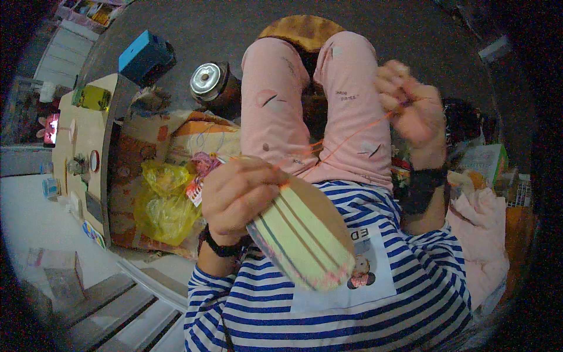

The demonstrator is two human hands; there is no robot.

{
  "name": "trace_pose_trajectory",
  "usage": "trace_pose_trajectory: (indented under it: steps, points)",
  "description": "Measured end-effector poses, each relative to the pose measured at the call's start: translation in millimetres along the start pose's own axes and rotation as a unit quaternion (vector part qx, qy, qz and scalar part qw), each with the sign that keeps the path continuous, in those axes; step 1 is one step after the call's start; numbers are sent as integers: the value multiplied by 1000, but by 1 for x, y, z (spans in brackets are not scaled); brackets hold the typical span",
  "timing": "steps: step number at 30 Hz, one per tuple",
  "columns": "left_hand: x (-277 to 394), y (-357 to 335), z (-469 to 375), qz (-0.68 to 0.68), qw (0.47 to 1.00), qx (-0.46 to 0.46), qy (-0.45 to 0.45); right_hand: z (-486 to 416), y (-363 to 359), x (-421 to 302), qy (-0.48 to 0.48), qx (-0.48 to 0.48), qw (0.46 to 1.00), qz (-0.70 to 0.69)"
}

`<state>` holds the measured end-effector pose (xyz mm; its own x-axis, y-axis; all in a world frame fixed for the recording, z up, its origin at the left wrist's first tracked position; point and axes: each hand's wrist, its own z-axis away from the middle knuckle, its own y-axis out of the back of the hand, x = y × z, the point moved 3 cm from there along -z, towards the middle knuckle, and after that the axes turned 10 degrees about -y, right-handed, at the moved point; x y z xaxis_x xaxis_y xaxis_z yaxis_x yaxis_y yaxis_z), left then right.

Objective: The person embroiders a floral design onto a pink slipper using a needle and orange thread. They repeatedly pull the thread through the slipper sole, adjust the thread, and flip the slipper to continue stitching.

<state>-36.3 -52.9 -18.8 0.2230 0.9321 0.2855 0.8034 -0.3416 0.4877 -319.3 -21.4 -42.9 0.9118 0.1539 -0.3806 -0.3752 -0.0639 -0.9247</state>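
Observation:
My left hand (pixel 244 193) is closed around one end of a flat, oval, insole-like piece (pixel 303 237). Its face is pale green with dark lengthwise stripes and a pinkish edge, and a tan side shows behind it. Orange thread (pixel 347 138) runs from beside my left hand across my lap to my right hand (pixel 411 105). That hand is raised beside my knee on the right, blurred, its fingers curled where the thread ends. Whether it also holds a needle cannot be made out.
A yellow plastic bag (pixel 169 215) and pink yarn-like material (pixel 204 163) lie left of my left hand. Beyond stand a wooden table (pixel 112 101) with small items, a blue box (pixel 143 55) and a round metal-topped object (pixel 206 78). Pink cloth (pixel 479 237) lies at right.

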Motion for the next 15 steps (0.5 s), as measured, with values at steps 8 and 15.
trace_pose_trajectory:
  steps: [8,15]
  points:
    - [-26,34,20,-242,968,54,-27,72,13,-77,204,122,946,222]
    - [-44,52,41,-287,945,156,-4,120,42,-113,188,107,919,328]
